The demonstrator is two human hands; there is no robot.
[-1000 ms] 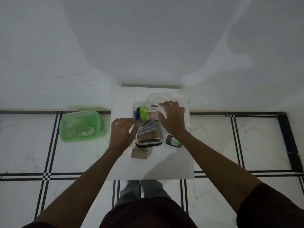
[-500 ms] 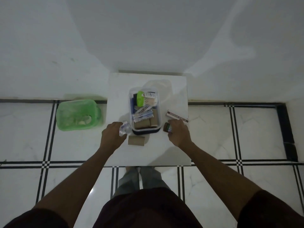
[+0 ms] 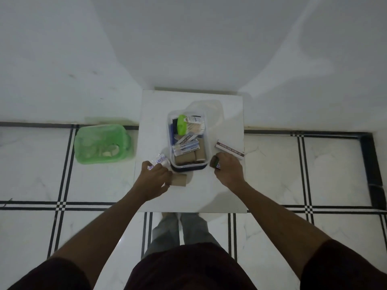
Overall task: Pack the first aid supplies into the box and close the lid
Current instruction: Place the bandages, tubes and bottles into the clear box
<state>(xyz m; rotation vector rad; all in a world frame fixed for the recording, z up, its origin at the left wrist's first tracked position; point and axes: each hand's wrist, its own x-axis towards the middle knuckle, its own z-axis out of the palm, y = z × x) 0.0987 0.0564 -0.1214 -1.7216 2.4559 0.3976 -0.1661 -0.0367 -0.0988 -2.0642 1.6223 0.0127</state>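
A clear plastic box [image 3: 206, 130] with a dark base stands in the middle of a small white table [image 3: 222, 191], its top uncovered. It holds a green-capped container [image 3: 181, 124], cotton swabs, bandage packets and brown rolls. My left hand [image 3: 154, 181] holds a clear crinkled packet [image 3: 160, 161] and its fingers touch a brown roll [image 3: 179, 180] lying in front of the box. My right hand [image 3: 227, 170] grips a small dark bottle [image 3: 215, 163] right of the box. A long ointment carton [image 3: 230, 152] lies just beyond that hand.
A green plastic container [image 3: 103, 143] sits on the tiled floor left of the table. A clear lid [image 3: 211, 105] lies behind the box. White walls meet behind the table. My legs stand at the table's near edge.
Both hands have drawn back from over the box to the table in front of it. The right hand closed on the dark bottle; the left hand moved onto the brown roll.
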